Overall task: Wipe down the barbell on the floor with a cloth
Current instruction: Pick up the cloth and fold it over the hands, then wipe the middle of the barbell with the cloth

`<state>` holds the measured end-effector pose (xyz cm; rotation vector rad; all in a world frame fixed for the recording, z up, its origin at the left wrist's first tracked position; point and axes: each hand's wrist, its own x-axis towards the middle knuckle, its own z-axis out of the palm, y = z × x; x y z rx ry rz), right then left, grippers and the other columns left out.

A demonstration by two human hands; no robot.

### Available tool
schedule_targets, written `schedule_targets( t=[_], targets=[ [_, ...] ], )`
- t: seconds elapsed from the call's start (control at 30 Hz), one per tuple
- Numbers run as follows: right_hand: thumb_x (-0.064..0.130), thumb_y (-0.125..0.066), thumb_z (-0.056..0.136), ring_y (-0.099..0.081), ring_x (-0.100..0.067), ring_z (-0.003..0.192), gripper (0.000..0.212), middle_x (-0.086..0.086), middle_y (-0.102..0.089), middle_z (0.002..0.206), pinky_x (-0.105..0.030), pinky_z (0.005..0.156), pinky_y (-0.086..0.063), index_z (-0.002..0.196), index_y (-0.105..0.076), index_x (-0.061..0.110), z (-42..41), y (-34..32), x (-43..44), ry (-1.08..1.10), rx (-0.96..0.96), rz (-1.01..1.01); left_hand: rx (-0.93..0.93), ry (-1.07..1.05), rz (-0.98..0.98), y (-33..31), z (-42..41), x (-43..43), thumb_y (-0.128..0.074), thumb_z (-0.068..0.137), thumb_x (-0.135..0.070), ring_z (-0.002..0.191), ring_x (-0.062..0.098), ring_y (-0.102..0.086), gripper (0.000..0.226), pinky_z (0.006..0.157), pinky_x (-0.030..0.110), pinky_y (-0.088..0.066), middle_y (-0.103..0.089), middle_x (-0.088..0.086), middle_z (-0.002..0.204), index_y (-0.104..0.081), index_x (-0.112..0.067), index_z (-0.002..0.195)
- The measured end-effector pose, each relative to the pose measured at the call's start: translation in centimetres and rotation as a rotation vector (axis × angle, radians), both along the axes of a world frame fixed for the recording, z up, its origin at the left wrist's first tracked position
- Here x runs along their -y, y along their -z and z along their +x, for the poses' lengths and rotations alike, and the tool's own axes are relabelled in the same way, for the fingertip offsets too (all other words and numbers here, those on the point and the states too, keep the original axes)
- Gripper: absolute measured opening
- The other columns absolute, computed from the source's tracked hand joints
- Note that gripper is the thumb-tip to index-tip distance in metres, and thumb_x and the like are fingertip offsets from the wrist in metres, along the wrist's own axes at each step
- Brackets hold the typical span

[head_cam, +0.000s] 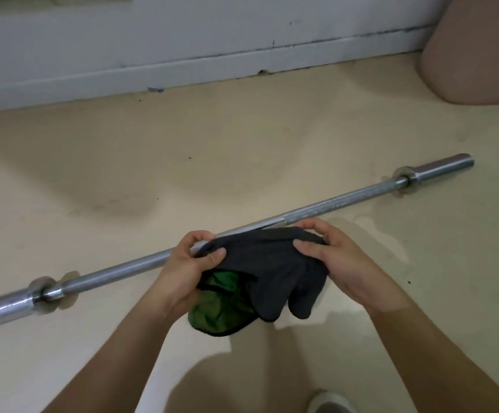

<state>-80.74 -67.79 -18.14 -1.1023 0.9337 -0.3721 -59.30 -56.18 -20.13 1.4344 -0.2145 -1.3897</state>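
A long chrome barbell lies on the beige floor, running from the lower left up to its sleeve end at the right. A dark grey cloth with a green underside is held over the bar's middle. My left hand pinches the cloth's left edge close to the bar. My right hand grips its right edge. The cloth hangs down toward me and hides the stretch of bar behind it.
A white wall with a baseboard runs along the far side. A large pinkish rounded object stands at the top right. The toe of a light shoe shows at the bottom edge.
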Motion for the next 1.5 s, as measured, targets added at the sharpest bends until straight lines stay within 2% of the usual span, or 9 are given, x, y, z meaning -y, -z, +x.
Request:
schedule_targets(
  t=[0.17,0.3,0.4,0.63,0.8,0.97,1.2,1.37,1.5],
  targets=[
    [-0.014,-0.05,0.083,-0.059,-0.026,0.089,0.06,-0.015,-0.058,0.102,-0.037,0.076,-0.049,0.127,-0.047,0.027,0.0,1.9,-1.3,0.351,0.404,0.388,0.326,0.098,-0.012,1.9,-4.1,0.2,-0.042,0.092,0.004,0.092,0.014,-0.068,0.043,0.078,0.025,-0.056,-0.073,-0.004,0.099,-0.072,-0.026,0.096],
    [-0.005,-0.064,0.081,-0.069,-0.026,0.088,0.045,-0.018,-0.067,0.108,-0.037,0.069,-0.057,0.119,-0.054,0.016,1.1,2.9,-2.2,0.453,0.255,0.277,0.421,0.511,-0.007,1.9,-8.0,0.6,-0.063,0.087,-0.034,0.084,0.01,-0.069,0.014,0.076,0.028,-0.056,-0.074,-0.007,0.088,-0.071,-0.025,0.094],
    [0.018,-0.071,0.082,-0.067,-0.014,0.097,0.028,-0.003,-0.07,0.109,-0.029,0.079,-0.055,0.109,-0.065,0.025,0.8,3.6,-2.5,0.386,-0.034,-0.009,0.629,0.352,0.033,1.7,-9.2,1.8,-0.061,0.087,-0.03,0.063,0.018,-0.063,0.023,0.061,0.04,-0.05,-0.069,0.004,0.068,-0.067,-0.012,0.075],
    [0.026,-0.071,0.082,-0.062,-0.018,0.101,0.063,0.003,-0.056,0.116,-0.04,0.088,-0.053,0.132,-0.035,0.038,1.1,6.1,-2.5,0.498,-0.084,0.274,0.558,0.593,0.024,2.8,-12.2,3.8,-0.047,0.089,-0.029,0.106,-0.001,-0.058,0.06,0.094,0.03,-0.049,-0.059,-0.022,0.119,-0.023,-0.051,0.139],
    [0.013,-0.065,0.084,-0.062,-0.015,0.092,0.024,0.007,-0.062,0.095,-0.022,0.076,-0.048,0.103,-0.056,0.025,2.8,8.4,1.4,0.438,-0.385,-0.315,0.473,0.683,0.001,3.7,-10.4,4.1,-0.052,0.087,-0.031,0.099,0.001,-0.062,0.056,0.091,0.029,-0.049,-0.065,-0.017,0.111,-0.031,-0.056,0.133],
    [0.02,-0.06,0.09,-0.049,-0.02,0.102,0.035,-0.006,-0.045,0.117,-0.029,0.089,-0.048,0.125,-0.058,0.019,4.0,12.0,5.1,0.168,-0.668,-0.966,1.348,0.369,0.111,5.9,-3.7,3.2,-0.065,0.085,-0.022,0.096,0.013,-0.054,0.025,0.076,0.021,-0.04,-0.062,-0.004,0.106,-0.068,-0.024,0.109],
    [0.02,-0.064,0.088,-0.057,-0.025,0.09,0.031,-0.011,-0.056,0.107,-0.033,0.074,-0.049,0.114,-0.054,0.008,6.7,12.5,4.7,0.326,-0.679,-0.925,1.661,0.435,0.16,9.3,2.9,2.5,-0.074,0.078,-0.013,0.073,0.03,-0.056,0.016,0.061,0.036,-0.049,-0.066,0.01,0.082,-0.07,-0.007,0.092],
    [0.016,-0.068,0.085,-0.057,-0.025,0.072,0.024,-0.013,-0.057,0.094,-0.035,0.056,-0.053,0.104,-0.064,0.003,9.3,12.7,2.9,-0.017,-0.59,-1.181,1.645,0.431,0.175,9.3,3.5,3.2,-0.072,0.08,-0.017,0.066,0.024,-0.051,0.006,0.052,0.033,-0.043,-0.06,0.005,0.069,-0.071,-0.012,0.081],
    [0.018,-0.064,0.087,-0.059,-0.029,0.077,0.025,-0.015,-0.054,0.099,-0.034,0.069,-0.051,0.107,-0.065,0.003,6.3,12.0,6.1,0.224,-0.744,-1.053,1.663,0.442,0.223,9.5,3.8,3.4,-0.074,0.077,-0.015,0.063,0.022,-0.049,0.007,0.047,0.028,-0.038,-0.057,0.003,0.065,-0.069,-0.012,0.073]
  ],
)
